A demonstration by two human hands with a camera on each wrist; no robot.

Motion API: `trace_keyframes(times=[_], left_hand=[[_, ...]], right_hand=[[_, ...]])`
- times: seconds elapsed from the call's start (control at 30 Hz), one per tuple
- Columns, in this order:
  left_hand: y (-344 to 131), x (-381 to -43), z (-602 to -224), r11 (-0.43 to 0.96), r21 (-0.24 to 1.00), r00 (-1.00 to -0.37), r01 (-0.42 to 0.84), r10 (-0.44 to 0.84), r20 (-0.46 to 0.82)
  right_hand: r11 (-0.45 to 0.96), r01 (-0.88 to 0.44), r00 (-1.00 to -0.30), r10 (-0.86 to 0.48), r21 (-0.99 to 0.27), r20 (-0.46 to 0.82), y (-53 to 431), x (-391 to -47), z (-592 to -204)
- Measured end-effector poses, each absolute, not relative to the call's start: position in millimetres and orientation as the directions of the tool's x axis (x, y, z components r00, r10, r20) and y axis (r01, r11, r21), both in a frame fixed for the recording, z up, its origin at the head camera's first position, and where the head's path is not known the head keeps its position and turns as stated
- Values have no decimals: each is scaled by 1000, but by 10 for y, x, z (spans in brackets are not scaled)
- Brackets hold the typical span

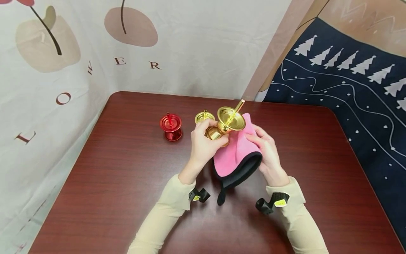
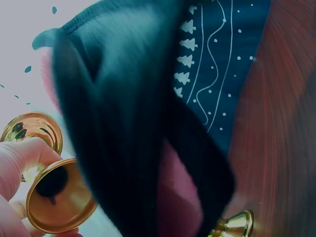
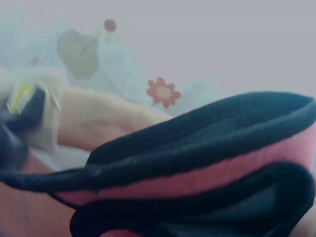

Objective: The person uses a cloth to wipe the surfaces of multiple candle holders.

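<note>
My left hand grips a shiny gold candle holder round its narrow middle, tilted above the table, its thin spike pointing up and right. The holder's hollow base faces the left wrist camera. In my right hand is a pink cloth mitt with black trim, black lining and a hanging loop. The mitt lies against the right side of the gold holder. Its wide opening faces down toward me, and fabric fills much of both wrist views. Some right fingers are hidden behind the cloth.
A red candle holder stands upright on the brown table, left of my hands. Just behind my left fingers is a second gold candle holder, partly hidden. A pale printed curtain hangs behind, with a dark blue tree-print cloth at right.
</note>
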State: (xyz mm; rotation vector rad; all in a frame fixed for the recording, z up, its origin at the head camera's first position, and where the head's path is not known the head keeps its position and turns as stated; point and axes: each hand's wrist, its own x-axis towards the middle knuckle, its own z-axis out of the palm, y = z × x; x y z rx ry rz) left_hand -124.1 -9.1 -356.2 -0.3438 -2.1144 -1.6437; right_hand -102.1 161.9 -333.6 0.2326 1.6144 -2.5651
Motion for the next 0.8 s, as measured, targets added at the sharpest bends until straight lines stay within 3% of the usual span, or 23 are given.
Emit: trace_keyframes(times=[0.1, 0.2, 0.37, 0.53, 0.67, 0.8], left_hand=[[-60, -1236, -3544, 302, 857, -890, 418, -50, 453], [-47, -1224, -3522, 360, 843, -902, 401, -3, 431], [-112, -1221, -3494, 411, 787, -888, 459, 196, 416], [-214, -1255, -3489, 335, 768, -829, 546, 353, 435], [-240, -1272, -3499, 261, 777, -805, 573, 354, 476], [-212, -1263, -3518, 154, 838, -830, 524, 313, 461]], right_hand=[[-493, 236, -972, -105, -837, -212, 1561, -982, -3362], [-516, 251, -968, -120, -819, -221, 1514, -951, -3366], [-540, 245, -969, -123, -805, -213, 1512, -908, -3303], [-593, 273, -962, -182, -757, -205, 1575, -897, -3247], [-622, 307, -950, -247, -720, -191, 1612, -890, -3229], [-639, 304, -949, -269, -707, -166, 1620, -885, -3212]])
